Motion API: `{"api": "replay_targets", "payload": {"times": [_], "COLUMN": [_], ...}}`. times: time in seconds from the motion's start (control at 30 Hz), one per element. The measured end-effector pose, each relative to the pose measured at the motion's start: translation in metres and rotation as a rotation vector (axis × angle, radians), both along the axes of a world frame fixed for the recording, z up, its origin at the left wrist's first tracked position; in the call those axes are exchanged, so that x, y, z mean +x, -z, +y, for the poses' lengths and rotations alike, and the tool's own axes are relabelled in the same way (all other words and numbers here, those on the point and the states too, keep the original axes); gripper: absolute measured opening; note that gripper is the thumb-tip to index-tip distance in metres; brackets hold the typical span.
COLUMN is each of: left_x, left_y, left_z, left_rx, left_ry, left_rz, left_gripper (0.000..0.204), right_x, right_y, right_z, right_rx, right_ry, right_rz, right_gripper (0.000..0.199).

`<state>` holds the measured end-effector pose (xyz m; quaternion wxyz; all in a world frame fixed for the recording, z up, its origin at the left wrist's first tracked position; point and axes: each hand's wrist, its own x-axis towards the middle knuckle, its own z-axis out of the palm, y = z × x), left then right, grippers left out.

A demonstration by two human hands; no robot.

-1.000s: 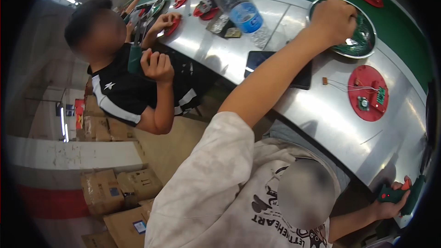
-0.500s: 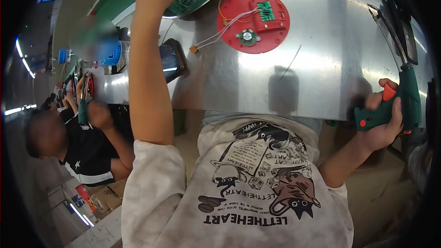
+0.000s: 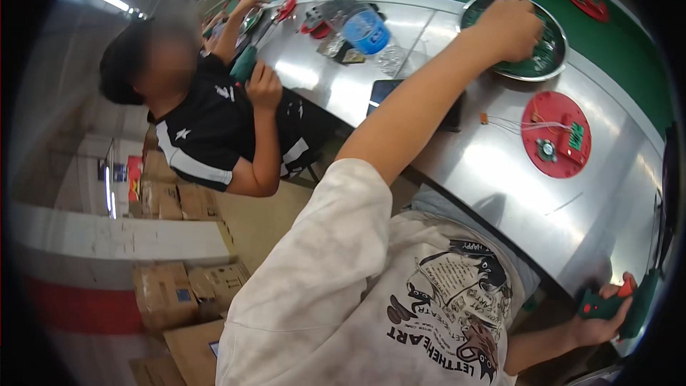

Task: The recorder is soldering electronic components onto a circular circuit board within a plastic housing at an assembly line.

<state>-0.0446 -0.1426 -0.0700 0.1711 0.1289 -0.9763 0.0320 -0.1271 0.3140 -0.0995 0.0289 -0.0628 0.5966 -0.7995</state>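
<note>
Head view: everything has swung round since half a second ago, and one long steel table [image 3: 493, 150] now slants across, one nearby co-worker [image 3: 207, 121] at its left. From where I stand, one green tool [image 3: 639, 307] sits at the near right, the right hand [image 3: 607, 320] wrapped round it, and one metal bowl [image 3: 532, 78], cut off then, shows whole at the far side with the left hand [image 3: 511, 28] down over it, its hold too hidden for me to tell. One red disc [image 3: 544, 116] lies just nearer than the bowl, one dark phone [image 3: 384, 91] left of it.
</note>
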Motion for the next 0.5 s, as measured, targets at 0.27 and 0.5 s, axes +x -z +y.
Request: {"api": "replay_targets", "payload": {"times": [0.27, 0.5], "left_x": [0.013, 0.01], "left_y": [-0.034, -0.04], "left_z": [-0.009, 0.012], "left_rx": [0.397, 0.595], "left_ry": [-0.015, -0.009], "left_rz": [0.287, 0.361], "left_gripper": [0.015, 0.014], "right_x": [-0.006, -0.015], "right_y": [-0.004, 0.004], "right_z": [-0.009, 0.001], "right_rx": [0.043, 0.054], "right_ry": [-0.045, -0.079], "right_rz": [0.028, 0.01], "right_gripper": [0.037, 0.033]}}
